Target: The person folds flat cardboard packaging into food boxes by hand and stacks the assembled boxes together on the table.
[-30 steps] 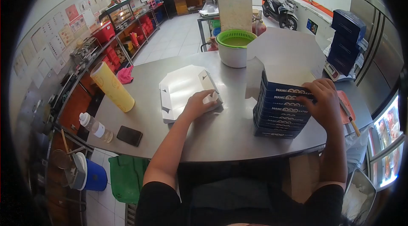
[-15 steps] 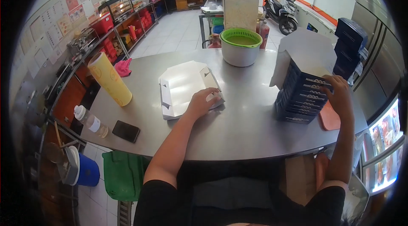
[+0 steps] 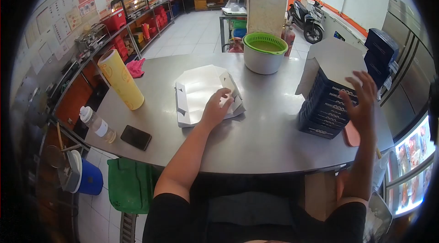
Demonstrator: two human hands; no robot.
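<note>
A stack of flat white cardboard boxes (image 3: 196, 94) with raised side flaps lies on the steel table. My left hand (image 3: 217, 107) is over the right-hand flap of the top one, its fingers bent and a gap showing between thumb and forefinger. Whether the fingertips touch the flap I cannot tell. To the right stands a tall stack of folded dark blue boxes (image 3: 323, 108) with white lettering, the top one's white lid (image 3: 339, 62) raised. Beside that stack's upper right, my right hand (image 3: 362, 99) is lifted with fingers spread and nothing in it.
A yellow roll (image 3: 121, 80), a clear bottle (image 3: 98, 125) and a phone (image 3: 136, 138) occupy the table's left side. A white pot with a green strainer (image 3: 263, 51) stands at the back. More dark blue boxes (image 3: 380, 51) are piled far right, and an orange item (image 3: 351, 134) lies by the stack.
My right hand has come off the dark blue stack's upper edge, and its fingers have spread. My left hand has shifted slightly up the white flap. The view has turned a little.
</note>
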